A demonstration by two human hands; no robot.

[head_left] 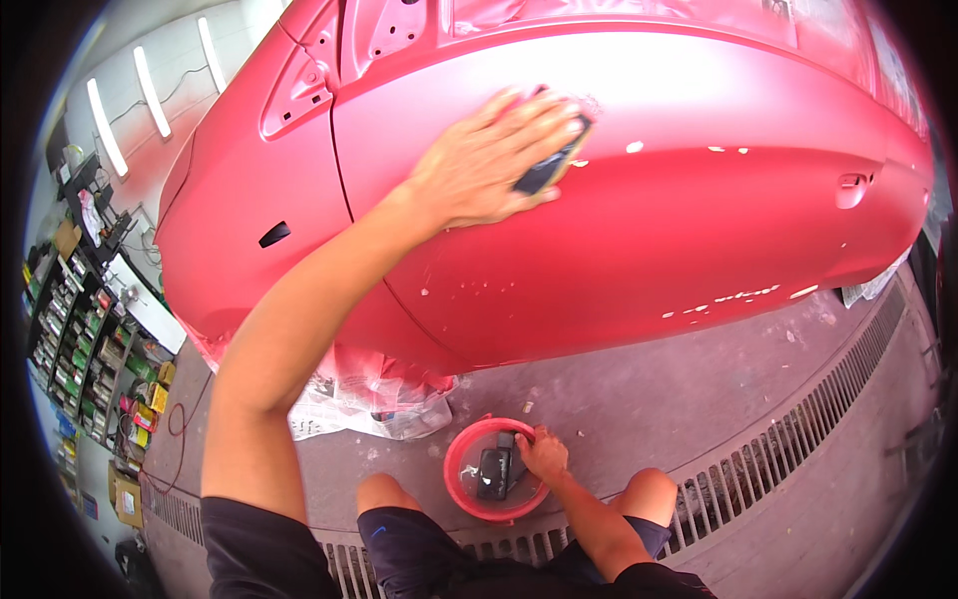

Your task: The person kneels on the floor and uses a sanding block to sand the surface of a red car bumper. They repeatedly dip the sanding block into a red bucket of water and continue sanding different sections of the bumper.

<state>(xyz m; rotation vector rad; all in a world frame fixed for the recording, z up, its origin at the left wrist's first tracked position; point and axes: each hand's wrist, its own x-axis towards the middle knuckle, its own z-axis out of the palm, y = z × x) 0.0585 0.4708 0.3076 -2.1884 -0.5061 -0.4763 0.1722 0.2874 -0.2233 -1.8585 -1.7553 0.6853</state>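
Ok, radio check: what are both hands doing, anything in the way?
Left hand holding black block on red car door. Right hand at rim of red bucket. Pale spots near block; nothing visibly blocking left hand.

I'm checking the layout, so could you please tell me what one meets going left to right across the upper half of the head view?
Long white tube lights → small black slot in the matte red car body → left hand on a flat black block → oval red recess.
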